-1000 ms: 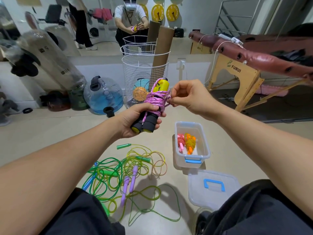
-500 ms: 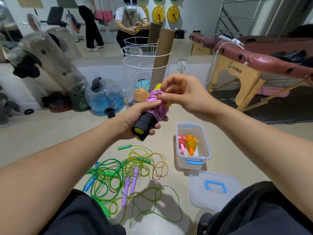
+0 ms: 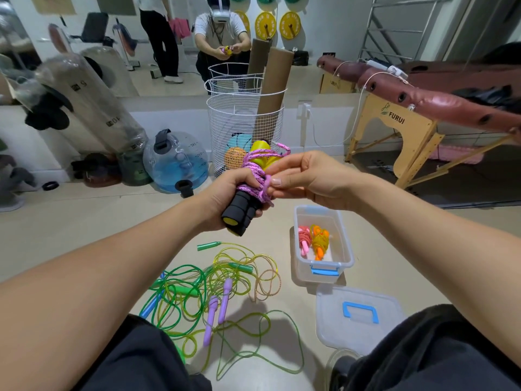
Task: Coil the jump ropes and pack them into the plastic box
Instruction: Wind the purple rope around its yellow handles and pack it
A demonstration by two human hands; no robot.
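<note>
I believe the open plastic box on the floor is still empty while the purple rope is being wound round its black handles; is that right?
Not quite. The head view shows the plastic box already holds two coiled ropes, one pink and one orange. The left hand does grip the black handles wound with the purple rope.

Speckled pink rope (image 3: 253,176), black-yellow handles (image 3: 239,213).
</note>
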